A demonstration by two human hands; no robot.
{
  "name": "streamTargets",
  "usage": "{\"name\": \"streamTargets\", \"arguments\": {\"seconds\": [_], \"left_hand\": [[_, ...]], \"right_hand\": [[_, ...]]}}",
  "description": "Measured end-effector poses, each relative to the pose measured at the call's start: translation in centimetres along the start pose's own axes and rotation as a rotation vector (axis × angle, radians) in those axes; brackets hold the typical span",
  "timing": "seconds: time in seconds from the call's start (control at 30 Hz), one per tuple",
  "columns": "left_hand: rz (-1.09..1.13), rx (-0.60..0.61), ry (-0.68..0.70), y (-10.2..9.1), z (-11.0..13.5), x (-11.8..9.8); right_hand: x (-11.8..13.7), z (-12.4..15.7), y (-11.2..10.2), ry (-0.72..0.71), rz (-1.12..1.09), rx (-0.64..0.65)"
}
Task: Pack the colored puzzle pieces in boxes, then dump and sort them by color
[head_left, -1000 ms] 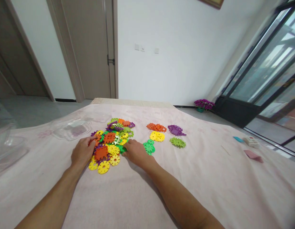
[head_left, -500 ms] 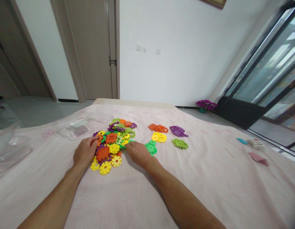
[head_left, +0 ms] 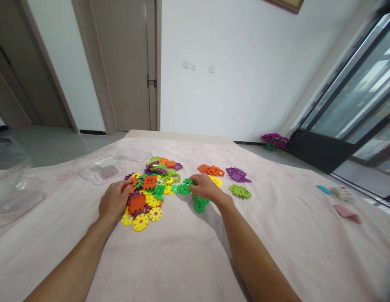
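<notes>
A mixed pile of plastic interlocking pieces, yellow, orange, purple and green, lies on the cloth; a square orange piece (head_left: 137,203) and a round yellow disc (head_left: 140,222) show at its near side. At the pile's left edge, my left hand (head_left: 114,199) has its fingers closed on an orange interlocking piece (head_left: 133,183). My right hand (head_left: 207,188) pinches green interlocking discs (head_left: 184,187) just right of the pile. Below that hand sits a small green group (head_left: 199,204), partly covered. Sorted heaps of orange (head_left: 211,170), yellow (head_left: 217,180), purple (head_left: 238,174) and light green (head_left: 240,191) pieces lie beyond and to the right.
Clear plastic containers (head_left: 102,167) stand on the left of the pink cloth (head_left: 169,260). Far right lie a blue item (head_left: 324,189), a white box (head_left: 342,193), a pink folded piece (head_left: 346,213) and a thin stick (head_left: 306,204).
My right hand has moved right, away from the pile, with green discs in its fingers, and now covers part of the yellow heap. My left hand stays at the pile's left edge.
</notes>
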State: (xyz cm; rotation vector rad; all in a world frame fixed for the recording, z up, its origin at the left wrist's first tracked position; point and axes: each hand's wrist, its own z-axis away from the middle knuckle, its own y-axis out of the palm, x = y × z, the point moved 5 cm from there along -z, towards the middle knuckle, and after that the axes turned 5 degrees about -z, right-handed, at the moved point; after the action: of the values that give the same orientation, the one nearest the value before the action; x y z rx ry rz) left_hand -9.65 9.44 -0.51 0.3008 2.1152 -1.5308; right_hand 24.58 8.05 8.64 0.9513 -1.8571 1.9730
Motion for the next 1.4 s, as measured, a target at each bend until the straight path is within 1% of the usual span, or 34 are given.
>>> {"name": "streamTargets", "arguments": {"seconds": [0.13,0.2,0.23,0.27,0.33,0.4,0.43,0.5,0.63,0.73,0.8,0.87,1.0,1.23,1.3,1.4], "left_hand": [[-0.002,-0.005,0.005,0.0,-0.1,0.1],[-0.002,-0.002,0.003,0.0,-0.1,0.0],[-0.002,-0.002,0.001,-0.1,0.0,0.0],[-0.002,-0.004,0.000,-0.1,0.0,-0.1],[-0.001,-0.011,-0.001,-0.2,0.1,-0.2],[0.000,-0.016,0.000,-0.2,0.1,-0.2],[0.000,-0.017,0.003,-0.2,0.1,-0.2],[0.001,-0.020,0.007,-0.2,0.1,-0.1],[0.004,-0.013,0.012,-0.1,0.0,-0.1],[0.008,-0.020,0.011,-0.2,0.1,-0.2],[0.008,-0.027,0.010,-0.2,0.1,-0.2],[0.012,-0.027,0.013,-0.1,0.0,-0.2],[0.014,-0.036,0.024,0.1,-0.1,0.0],[0.008,-0.028,0.006,-0.1,0.0,-0.1],[0.007,-0.030,0.008,-0.2,0.1,-0.3],[0.014,-0.034,0.012,-0.4,0.2,-0.5]], "right_hand": [[-2.7,0.4,-1.7,0.082,-0.148,0.101],[-3.6,0.9,-2.5,0.106,-0.129,0.160],[-3.9,1.1,-3.0,0.109,-0.090,0.162],[-3.9,1.2,-3.5,0.106,-0.042,0.139],[-3.4,1.4,-4.6,0.079,0.041,0.030],[-2.3,1.3,-4.9,0.040,0.078,-0.077],[-1.6,1.2,-4.6,0.019,0.080,-0.108],[-0.2,0.9,-3.1,-0.038,0.066,-0.108],[2.5,0.5,1.8,-0.194,0.025,-0.019],[4.3,0.8,5.2,-0.309,0.017,0.021],[5.2,1.1,6.8,-0.363,0.047,0.025],[5.9,1.3,7.9,-0.398,0.113,0.012],[6.5,1.1,9.4,-0.434,0.255,-0.004],[6.9,0.5,10.3,-0.453,0.492,-0.025],[6.9,0.4,10.5,-0.460,0.525,-0.026],[6.8,0.3,10.6,-0.452,0.516,-0.051]]}}
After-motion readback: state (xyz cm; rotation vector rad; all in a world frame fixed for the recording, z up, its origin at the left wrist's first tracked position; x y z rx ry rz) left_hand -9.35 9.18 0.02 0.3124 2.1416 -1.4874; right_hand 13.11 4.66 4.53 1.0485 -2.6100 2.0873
